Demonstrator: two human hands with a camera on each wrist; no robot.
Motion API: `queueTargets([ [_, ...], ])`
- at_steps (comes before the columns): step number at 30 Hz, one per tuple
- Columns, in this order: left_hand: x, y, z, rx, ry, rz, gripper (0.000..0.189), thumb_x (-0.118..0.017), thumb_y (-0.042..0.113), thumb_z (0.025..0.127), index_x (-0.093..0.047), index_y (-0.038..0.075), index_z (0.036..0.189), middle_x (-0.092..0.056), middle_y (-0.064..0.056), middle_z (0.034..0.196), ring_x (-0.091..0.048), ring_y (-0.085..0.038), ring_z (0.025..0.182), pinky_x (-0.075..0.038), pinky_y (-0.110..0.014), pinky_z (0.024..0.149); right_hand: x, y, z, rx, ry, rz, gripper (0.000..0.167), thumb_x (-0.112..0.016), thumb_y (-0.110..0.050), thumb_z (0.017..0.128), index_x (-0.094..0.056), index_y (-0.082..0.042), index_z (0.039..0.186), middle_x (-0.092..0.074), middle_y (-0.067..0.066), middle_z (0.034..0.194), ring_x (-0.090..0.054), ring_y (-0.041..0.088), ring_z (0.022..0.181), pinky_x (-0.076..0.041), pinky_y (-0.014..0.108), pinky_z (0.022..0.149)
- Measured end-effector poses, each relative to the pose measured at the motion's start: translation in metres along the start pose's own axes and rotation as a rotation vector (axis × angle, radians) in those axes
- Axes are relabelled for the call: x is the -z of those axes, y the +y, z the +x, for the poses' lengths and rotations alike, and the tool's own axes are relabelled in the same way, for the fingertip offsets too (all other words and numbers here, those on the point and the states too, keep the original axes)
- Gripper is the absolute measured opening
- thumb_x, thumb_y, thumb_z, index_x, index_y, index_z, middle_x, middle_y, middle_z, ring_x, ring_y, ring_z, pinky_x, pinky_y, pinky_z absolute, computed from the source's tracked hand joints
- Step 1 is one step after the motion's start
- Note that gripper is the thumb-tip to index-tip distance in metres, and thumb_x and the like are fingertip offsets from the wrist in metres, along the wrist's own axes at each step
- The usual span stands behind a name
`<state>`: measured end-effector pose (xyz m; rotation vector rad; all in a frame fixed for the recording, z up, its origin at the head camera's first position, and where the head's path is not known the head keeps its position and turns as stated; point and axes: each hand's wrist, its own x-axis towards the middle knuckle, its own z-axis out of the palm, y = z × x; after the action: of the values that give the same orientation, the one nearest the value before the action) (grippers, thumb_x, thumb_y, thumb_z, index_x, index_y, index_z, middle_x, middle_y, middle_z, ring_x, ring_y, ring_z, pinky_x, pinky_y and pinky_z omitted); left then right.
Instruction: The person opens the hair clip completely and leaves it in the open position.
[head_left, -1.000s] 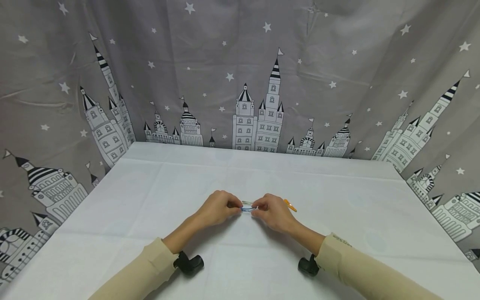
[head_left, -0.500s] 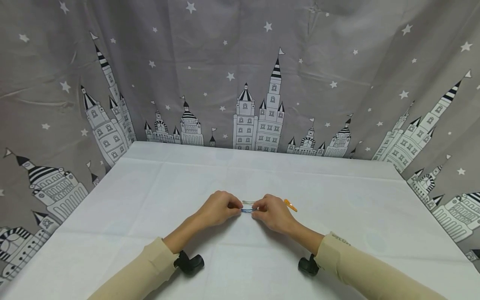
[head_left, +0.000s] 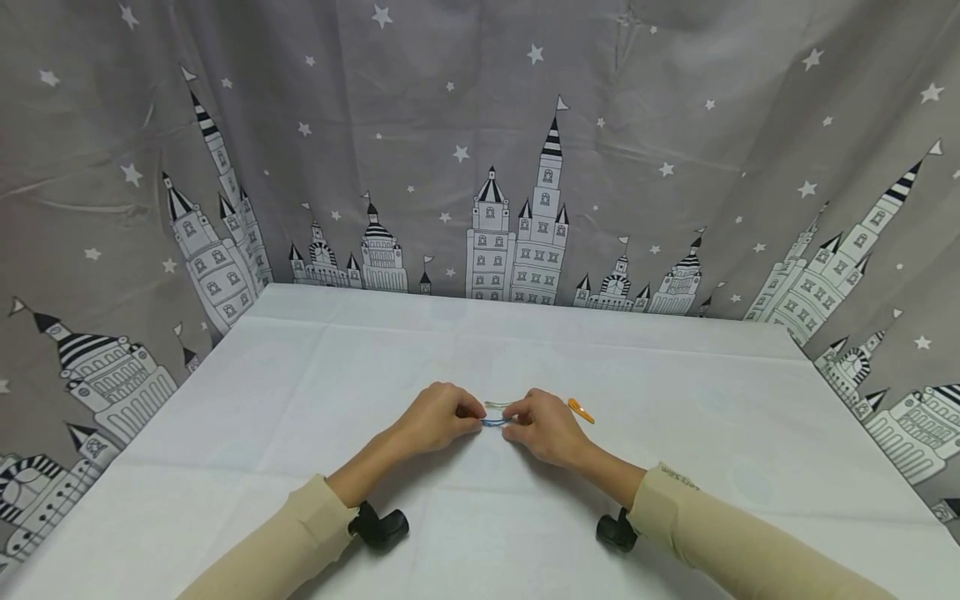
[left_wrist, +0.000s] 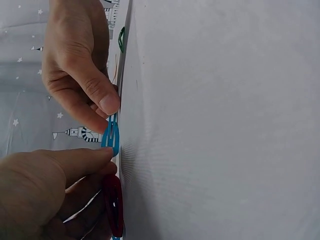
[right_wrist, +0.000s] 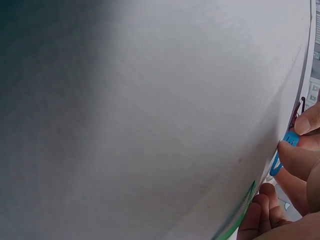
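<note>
In the head view, a blue snap hair clip [head_left: 495, 422] spans the small gap between my two hands, over the middle of the table. My left hand [head_left: 441, 417] pinches one end of it between thumb and fingertip. The other end is pinched by my right hand [head_left: 551, 427]. Up close in the left wrist view, the blue clip's narrow prongs show, with its slots facing the camera. A dark red snap hair clip [left_wrist: 111, 197] is right beside the lower fingers of my left hand. Near my right hand's curled fingers lies a green clip [right_wrist: 239, 215].
A pale green clip [head_left: 497, 405] lies just beyond the blue one, partly covered by the right hand. To the right of that hand rests an orange clip [head_left: 581, 411]. White cloth covers the table [head_left: 480, 533]; a grey castle-print curtain [head_left: 420, 125] hangs behind.
The blue clip has shifted very slightly toward me, and its strips look a little more bowed. Both hands have stayed almost in place.
</note>
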<state>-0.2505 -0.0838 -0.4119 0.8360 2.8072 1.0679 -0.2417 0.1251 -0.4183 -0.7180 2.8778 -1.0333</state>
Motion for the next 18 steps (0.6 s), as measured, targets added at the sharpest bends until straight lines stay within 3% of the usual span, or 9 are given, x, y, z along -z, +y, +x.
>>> queueTargets([
  [11, -0.0007, 0.0, 0.0, 0.009, 0.007, -0.005, 0.009, -0.077, 0.005, 0.084, -0.077, 0.004, 0.092, -0.071, 0.002, 0.084, -0.058, -0.006, 0.071, -0.047, -0.026, 0.066, 0.0029, -0.0003, -0.0017, 0.005, 0.001, 0.029, 0.025, -0.08, -0.011, 0.08, -0.076, -0.002, 0.104, -0.058, 0.0, 0.082, -0.053, 0.014, 0.075, -0.045, 0.029, 0.066],
  [18, 0.0002, 0.0023, 0.0009, 0.012, 0.012, -0.009, 0.01, -0.077, 0.005, 0.084, -0.077, 0.003, 0.094, -0.071, 0.001, 0.085, -0.058, -0.006, 0.071, -0.047, -0.026, 0.066, 0.0089, -0.0006, -0.0041, -0.04, -0.006, 0.109, 0.027, -0.079, -0.009, 0.082, -0.074, 0.002, 0.106, -0.062, 0.003, 0.087, -0.056, 0.015, 0.078, -0.048, 0.028, 0.065],
])
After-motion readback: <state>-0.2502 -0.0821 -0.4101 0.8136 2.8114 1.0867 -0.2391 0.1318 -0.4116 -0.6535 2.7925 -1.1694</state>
